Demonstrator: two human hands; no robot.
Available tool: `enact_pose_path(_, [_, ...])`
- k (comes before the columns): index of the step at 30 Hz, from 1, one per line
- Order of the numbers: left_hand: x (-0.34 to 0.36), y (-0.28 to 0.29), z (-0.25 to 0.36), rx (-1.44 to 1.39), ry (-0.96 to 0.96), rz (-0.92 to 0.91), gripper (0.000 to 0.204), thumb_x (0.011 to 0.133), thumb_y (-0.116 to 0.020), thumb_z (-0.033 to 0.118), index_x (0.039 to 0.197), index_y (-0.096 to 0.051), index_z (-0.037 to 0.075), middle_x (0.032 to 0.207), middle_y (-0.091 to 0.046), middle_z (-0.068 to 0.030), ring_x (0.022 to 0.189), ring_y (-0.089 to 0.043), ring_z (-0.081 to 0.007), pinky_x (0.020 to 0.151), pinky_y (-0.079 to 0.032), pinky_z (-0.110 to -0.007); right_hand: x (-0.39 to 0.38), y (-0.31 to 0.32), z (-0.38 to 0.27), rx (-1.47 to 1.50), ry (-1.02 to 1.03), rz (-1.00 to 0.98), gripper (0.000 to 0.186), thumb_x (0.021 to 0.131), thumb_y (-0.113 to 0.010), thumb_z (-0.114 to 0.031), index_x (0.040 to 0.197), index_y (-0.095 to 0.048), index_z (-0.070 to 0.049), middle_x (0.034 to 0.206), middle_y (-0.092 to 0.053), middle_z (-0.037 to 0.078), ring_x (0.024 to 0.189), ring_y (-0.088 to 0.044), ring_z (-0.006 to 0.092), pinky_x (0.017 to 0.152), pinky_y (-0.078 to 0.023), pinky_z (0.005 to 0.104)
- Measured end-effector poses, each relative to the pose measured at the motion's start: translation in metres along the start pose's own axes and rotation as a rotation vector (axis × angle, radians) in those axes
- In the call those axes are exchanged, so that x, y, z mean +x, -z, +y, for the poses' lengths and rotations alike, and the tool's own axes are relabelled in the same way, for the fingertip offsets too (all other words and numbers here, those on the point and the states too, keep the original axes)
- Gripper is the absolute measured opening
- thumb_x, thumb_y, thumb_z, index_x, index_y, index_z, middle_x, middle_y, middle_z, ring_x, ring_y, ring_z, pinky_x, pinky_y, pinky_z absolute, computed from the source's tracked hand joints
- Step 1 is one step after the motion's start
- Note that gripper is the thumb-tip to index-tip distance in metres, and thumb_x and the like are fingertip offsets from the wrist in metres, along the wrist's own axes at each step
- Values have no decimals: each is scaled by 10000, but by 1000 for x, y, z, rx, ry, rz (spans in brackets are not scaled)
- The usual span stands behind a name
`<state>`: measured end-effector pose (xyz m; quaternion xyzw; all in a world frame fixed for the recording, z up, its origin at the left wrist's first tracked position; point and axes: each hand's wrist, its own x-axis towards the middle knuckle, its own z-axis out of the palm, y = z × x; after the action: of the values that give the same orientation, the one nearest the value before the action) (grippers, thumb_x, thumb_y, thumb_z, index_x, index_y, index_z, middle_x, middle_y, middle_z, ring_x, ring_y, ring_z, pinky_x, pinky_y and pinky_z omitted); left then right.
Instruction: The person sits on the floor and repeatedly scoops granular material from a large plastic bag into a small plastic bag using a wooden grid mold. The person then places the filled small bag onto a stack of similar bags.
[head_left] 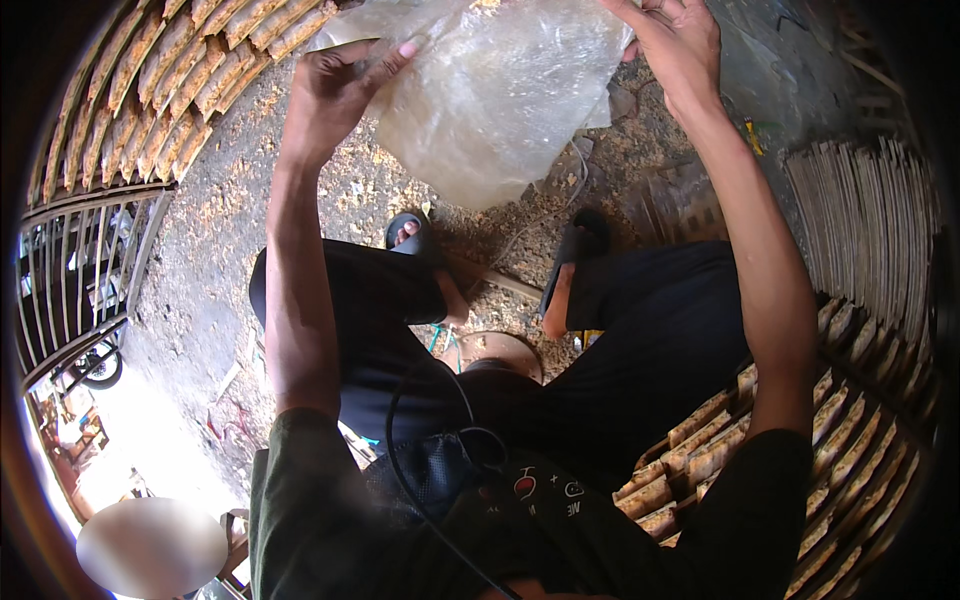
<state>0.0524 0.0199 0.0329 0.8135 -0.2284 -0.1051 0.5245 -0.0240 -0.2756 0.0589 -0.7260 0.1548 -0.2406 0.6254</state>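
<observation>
A seated person holds a clear plastic bag [495,95] up in front of them, over a dirt floor [220,250] strewn with wood shavings. The left hand [335,85] pinches its left edge; the right hand [675,45] grips the right edge (fingers closed on plastic). Woven bamboo panels [860,300] lie alongside
</observation>
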Motion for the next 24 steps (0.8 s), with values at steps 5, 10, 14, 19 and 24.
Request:
enact_pose_path(5, [-4,5,20,152,-108,110,271,951,-720,301,1104,-774,83,968,-772,-56,803,-702,-101,774,-570,-276,11,8,20,-34,237,-157,445,837,-763,47,1232,-561,10,1035,-692,81,895,-680,132,745,-570,265])
enact_pose_path(10, [3,10,19,-52,-96,198,364,922,-749,377,1095,-767,57,882,-766,-86,778,-708,-121,716,-557,-274,14,10,21,-137,163,-164,261,819,-822,-21,982,-621,7,951,-646,32,796,-618,94,675,-532,259])
enact_pose_path(14, [5,15,30,-64,8,206,231,976,-696,290,989,-712,60,770,-711,-36,612,-647,-79,497,-500,-235,23,19,21,-297,363,-63,275,804,-861,-91,794,-595,-19,867,-529,-3,724,-522,86,597,-453,252])
enact_pose_path(19, [3,16,40,102,76,254,286,982,-679,338,1049,-729,64,757,-703,-31,626,-615,-80,556,-464,-234,25,29,19,-505,510,17,291,793,-874,-116,765,-594,-44,880,-481,18,762,-527,115,616,-442,261])
enact_pose_path(24, [11,3,4,-86,-146,266,439,1015,-606,398,1260,-683,43,834,-739,-37,649,-673,-95,678,-538,-221,25,30,26,-652,673,65,306,780,-893,-190,912,-655,-50,966,-540,52,913,-564,167,817,-497,314])
